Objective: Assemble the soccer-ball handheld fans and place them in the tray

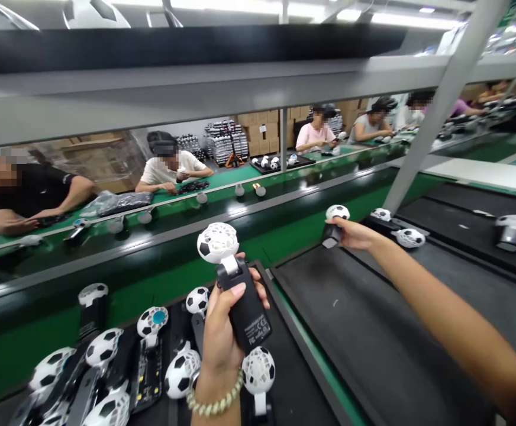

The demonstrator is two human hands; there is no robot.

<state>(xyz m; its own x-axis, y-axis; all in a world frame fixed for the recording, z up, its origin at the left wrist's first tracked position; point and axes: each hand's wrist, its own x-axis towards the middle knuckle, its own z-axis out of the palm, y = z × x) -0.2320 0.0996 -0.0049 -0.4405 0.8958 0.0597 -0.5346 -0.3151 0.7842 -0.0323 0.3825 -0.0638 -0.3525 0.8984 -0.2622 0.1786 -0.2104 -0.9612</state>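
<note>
My left hand (229, 313), with a beaded bracelet at the wrist, is wrapped round a black handheld fan (248, 307) whose white head looks like a soccer ball. The fan's back, with printed text, faces me. Farther off to the right, my right hand (355, 232) grips another soccer-ball fan (331, 235) by its upper part, over the far end of a black tray (355, 313). Below and left of my left hand, several similar fans (102, 347) lie in a black tray (293, 378). One of them has an open handle showing a circuit board (148, 376).
A green conveyor (280, 210) crosses beyond the trays, carrying small fan parts. People sit working along its far side. More fans (410, 238) lie on trays at the right. A grey slanted post (439, 118) and a horizontal beam (151, 97) stand in front of me.
</note>
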